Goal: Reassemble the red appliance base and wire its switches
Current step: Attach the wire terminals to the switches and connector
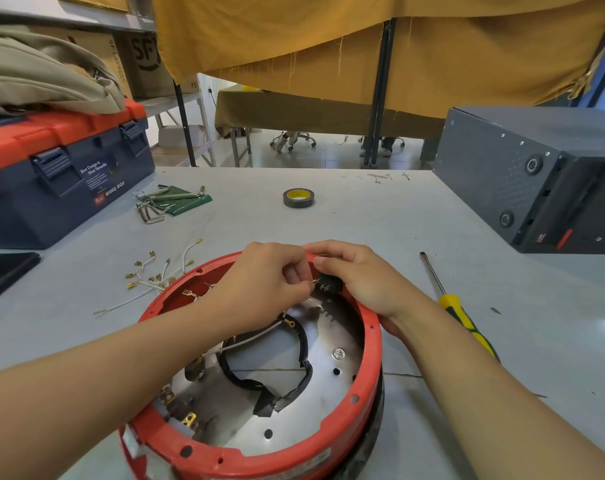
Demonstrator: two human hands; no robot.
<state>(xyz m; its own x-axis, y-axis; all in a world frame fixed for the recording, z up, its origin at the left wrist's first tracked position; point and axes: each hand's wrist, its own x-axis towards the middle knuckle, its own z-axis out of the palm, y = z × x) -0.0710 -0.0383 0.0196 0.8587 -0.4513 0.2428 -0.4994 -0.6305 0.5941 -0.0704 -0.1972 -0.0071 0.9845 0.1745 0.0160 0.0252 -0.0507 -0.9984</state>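
Note:
The red appliance base [370, 362] lies upside down on the grey table, its shiny metal plate and a black taped ring showing inside. At its far rim sits a black switch [328, 284] with brass pins. My right hand [360, 278] curls over the rim and grips that switch. My left hand [266, 282] pinches a brass wire terminal [315, 282] right at the switch pins. A white wire [249, 339] runs from under my left hand across the plate.
Several loose white wires with brass terminals [155, 275] lie left of the base. A yellow-handled screwdriver [457, 308] lies to the right. Farther back are a tape roll [298, 197], hex keys [166, 200], a blue and red toolbox [62, 174] and a dark grey case [536, 174].

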